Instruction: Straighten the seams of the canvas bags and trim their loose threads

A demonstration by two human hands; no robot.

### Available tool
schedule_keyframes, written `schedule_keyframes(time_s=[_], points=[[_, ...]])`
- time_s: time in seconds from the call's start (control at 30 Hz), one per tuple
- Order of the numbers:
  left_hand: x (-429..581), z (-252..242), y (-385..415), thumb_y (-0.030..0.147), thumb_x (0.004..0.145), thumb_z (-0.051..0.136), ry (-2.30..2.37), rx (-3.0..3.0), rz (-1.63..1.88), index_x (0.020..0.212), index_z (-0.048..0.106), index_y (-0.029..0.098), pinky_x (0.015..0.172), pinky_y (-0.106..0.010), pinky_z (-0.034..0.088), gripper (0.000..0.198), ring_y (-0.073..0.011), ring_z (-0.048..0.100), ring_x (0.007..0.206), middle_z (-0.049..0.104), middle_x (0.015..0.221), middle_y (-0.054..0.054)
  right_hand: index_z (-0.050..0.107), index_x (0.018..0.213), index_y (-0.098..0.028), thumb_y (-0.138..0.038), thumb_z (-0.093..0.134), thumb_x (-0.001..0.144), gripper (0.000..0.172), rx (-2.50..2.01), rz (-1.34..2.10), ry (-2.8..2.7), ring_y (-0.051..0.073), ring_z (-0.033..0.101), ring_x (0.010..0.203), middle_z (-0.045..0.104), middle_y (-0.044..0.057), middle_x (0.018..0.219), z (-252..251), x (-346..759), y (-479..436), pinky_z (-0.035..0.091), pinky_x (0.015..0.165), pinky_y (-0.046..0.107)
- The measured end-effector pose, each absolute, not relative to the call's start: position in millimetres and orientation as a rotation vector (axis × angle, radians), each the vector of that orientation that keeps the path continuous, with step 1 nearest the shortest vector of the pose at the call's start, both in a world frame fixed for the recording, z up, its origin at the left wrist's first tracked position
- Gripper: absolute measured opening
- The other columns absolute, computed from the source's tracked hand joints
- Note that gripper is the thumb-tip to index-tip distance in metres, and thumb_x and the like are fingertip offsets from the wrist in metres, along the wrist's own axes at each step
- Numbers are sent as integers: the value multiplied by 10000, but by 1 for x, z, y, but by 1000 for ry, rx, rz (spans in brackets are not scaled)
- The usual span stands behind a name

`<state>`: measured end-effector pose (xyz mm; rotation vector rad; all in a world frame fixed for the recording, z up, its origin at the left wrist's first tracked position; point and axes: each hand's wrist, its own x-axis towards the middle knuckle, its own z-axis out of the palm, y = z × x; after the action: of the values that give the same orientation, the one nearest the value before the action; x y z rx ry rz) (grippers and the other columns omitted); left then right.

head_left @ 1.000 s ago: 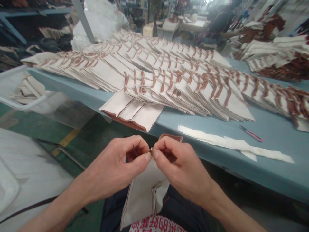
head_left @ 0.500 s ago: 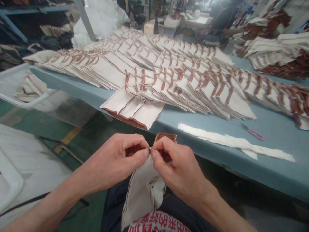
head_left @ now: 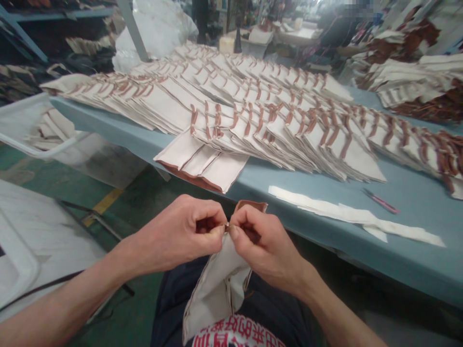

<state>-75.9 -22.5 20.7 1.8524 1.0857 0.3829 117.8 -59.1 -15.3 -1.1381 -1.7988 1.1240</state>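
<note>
A: What do we see in the two hands?

B: We see the left hand and the right hand close together, with the thumb tips almost touching. Each hand pinches the upper edge of a cream cloth piece between thumb and forefinger, so both are closed on it.

A: And where is this cloth piece?

B: It hangs down from the fingers over the lap, in front of the blue table and apart from it. Its upper corner with brown trim stands up just behind the right hand. Below it we see a fabric with red print.

A: What lies on the table?

B: Long overlapping rows of similar pieces cover most of it. One folded piece lies at the near edge and sticks out over it. To the right we notice white strips and, near them, a small pink tool; we cannot tell what kind of tool it is.

A: And at the left?

B: A clear plastic bin stands beside the table, with more cloth inside.
</note>
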Motion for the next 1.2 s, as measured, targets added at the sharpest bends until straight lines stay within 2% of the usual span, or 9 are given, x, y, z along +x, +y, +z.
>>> schedule_keyframes(time_s=[0.2,0.33,0.43,0.6,0.73,0.97,1.2], points=[[-74,9,-21,289,777,620,823,1393,399,679,581,158,458,-187,281,169,-70,367,498,485,541,64,531,803,-206,-423,606,948,270,-939,1486,-1573,93,340,534,451,-52,657,-28,124,-55,253,468,227],[-65,5,-31,319,790,651,814,1254,488,692,562,166,451,-186,277,202,-65,359,486,490,538,68,542,817,-203,-461,625,960,307,-909,1562,-1543,97,327,546,437,-54,679,-28,136,-57,257,480,234],[-61,8,-39,304,828,655,899,1349,486,700,580,155,460,-185,267,210,-68,368,513,499,571,61,562,819,-202,-400,611,957,246,-964,1470,-1632,111,386,574,476,-45,688,-20,146,-56,309,519,243],[-61,12,-46,327,929,608,989,1535,426,742,642,158,479,-189,319,255,-90,452,554,551,614,43,564,745,-189,-250,595,877,148,-1086,1042,-1949,144,524,692,596,-3,733,4,148,-58,382,670,284],[-60,14,-49,261,950,543,1045,1744,434,720,658,169,492,-196,332,273,-91,478,555,562,603,45,520,693,-195,-222,566,848,164,-1168,971,-1923,142,517,677,575,-8,700,11,142,-63,383,665,284],[-57,17,-46,251,918,538,1050,1777,408,713,655,173,471,-186,323,249,-86,469,544,564,602,53,523,692,-196,-210,555,859,170,-1245,1108,-1903,128,518,660,575,-21,691,10,142,-64,390,652,263],[-58,-7,-42,143,878,525,1010,2104,469,755,632,167,501,-212,322,165,-86,499,523,588,604,54,546,712,-189,-132,556,825,127,-1388,709,-2125,152,497,666,573,3,682,-5,136,-70,306,631,290]])
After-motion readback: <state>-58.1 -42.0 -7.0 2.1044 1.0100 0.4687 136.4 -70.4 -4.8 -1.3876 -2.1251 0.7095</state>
